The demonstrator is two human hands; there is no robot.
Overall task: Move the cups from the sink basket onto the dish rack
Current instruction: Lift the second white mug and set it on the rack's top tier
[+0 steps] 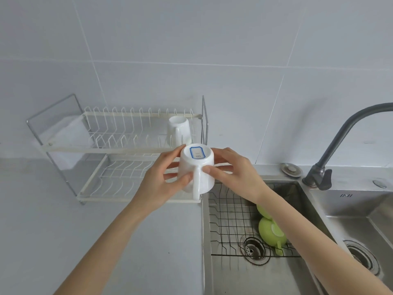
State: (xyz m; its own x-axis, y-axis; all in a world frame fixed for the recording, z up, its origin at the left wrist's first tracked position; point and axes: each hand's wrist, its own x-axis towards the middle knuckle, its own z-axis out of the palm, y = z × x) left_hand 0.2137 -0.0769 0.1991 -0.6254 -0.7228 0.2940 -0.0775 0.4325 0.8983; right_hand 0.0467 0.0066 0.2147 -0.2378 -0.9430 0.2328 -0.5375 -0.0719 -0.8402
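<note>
White mug (196, 167) inverted, base up, handle toward camera, pinched between left hand (163, 179) and right hand (231, 173), just in front of dish rack (119, 149), left hand nearer.

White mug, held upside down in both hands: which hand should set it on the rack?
Left, probably. The left hand grips the mug on the side nearer the dish rack; the right hand sits on the sink side and would have to reach across.

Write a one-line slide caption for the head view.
Both hands, left and right, hold an inverted white handled mug before the white wire dish rack.
</note>
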